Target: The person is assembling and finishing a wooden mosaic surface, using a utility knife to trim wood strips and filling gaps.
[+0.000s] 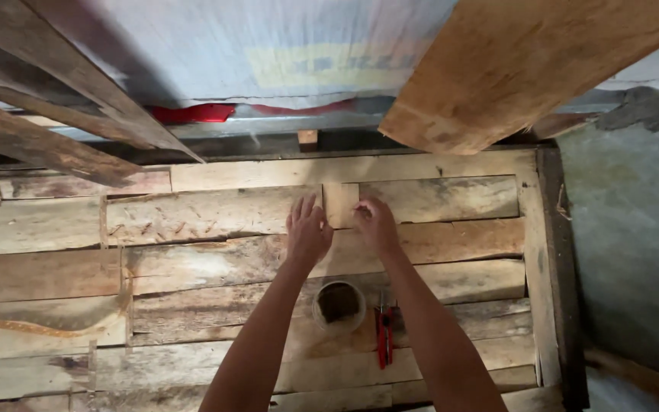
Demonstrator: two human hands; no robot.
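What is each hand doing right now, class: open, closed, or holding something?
Left hand: open, fingers spread flat on the planks beside the small wood block.
Right hand: fingers curled at the block's right edge; an actual grip cannot be told.

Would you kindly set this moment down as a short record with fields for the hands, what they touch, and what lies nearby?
Surface: plank platform of rough, uneven boards
Left hand: flat, fingers spread, beside the small wood block
Right hand: fingertips at the block's right edge
Small wood block: pale, set in the gap between two boards
Container: round, dark contents, between the forearms
Pliers: red-handled, lying right of the container
Overhead: leaning planks
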